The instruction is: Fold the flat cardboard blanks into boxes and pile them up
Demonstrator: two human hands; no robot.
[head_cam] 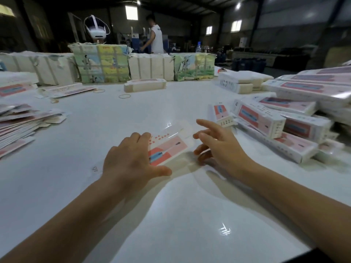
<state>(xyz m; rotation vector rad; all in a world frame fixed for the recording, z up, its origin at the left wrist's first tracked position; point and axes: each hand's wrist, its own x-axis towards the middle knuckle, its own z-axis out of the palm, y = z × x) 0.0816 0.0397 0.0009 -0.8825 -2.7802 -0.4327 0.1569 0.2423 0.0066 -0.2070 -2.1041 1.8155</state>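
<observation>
Head view, reading from the left: a loose fan of flat blanks (20,126) lies at the bench (114,114) edge, still waiting to be folded. My left hand (131,158) comes next, fingers curled over the near left end of one blank (169,147) with the thumb stretched along its front edge, so I judge that I hold it there. The blank sits between my two hands, at the middle of the bench, part raised, and blurred at its far end. My right hand (218,145) is just beside its right end, fingers spread wide and loose; whether the lower fingertips touch the card I cannot tell. I take this as the start of shaping one box: the next move calls for the right fingers to catch the free end and push the panels square. Further right stands the pile of folded boxes (284,130), cut off by the frame edge, where this one should go.
</observation>
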